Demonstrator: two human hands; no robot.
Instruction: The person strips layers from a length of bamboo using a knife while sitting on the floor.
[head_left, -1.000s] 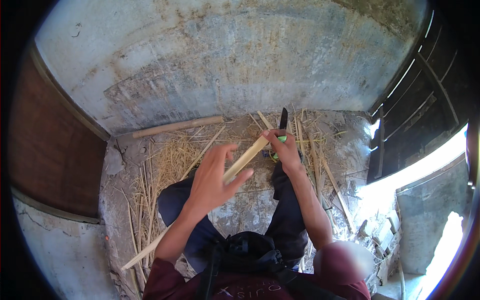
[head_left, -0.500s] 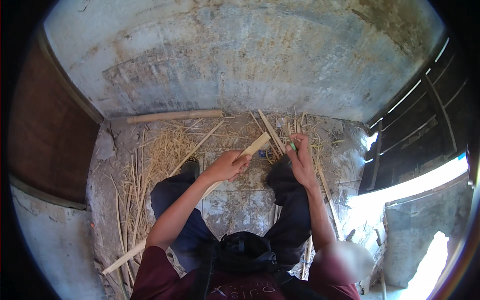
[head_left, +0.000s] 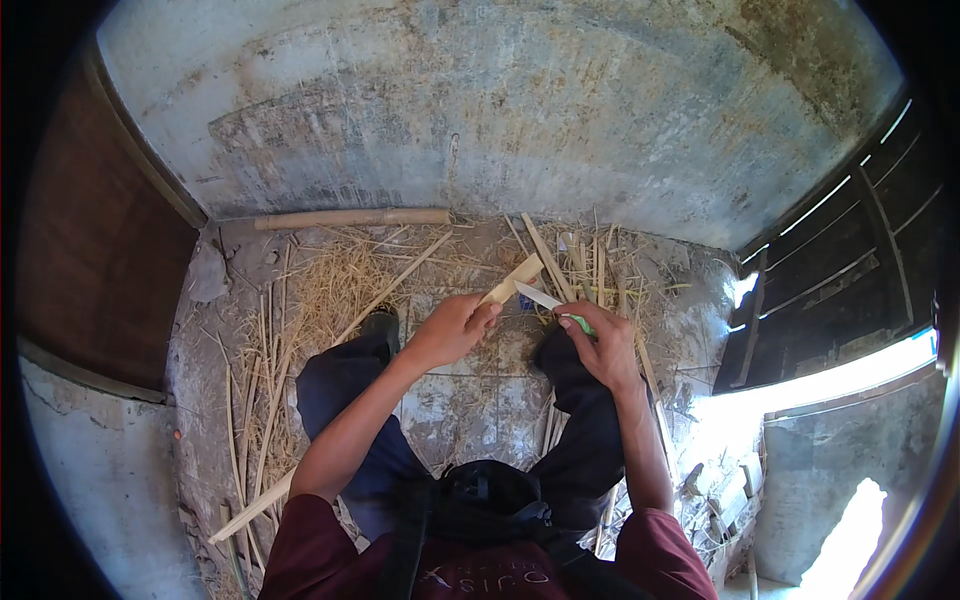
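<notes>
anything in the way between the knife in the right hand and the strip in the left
Nothing visible: the knife in the right hand has its tip at the upper part of the bamboo strip, though contact is unclear. The left hand grips the strip just below.

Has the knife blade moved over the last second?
Yes: the knife blade has moved away from the stained wall, down the picture, and swung to point left.
</notes>
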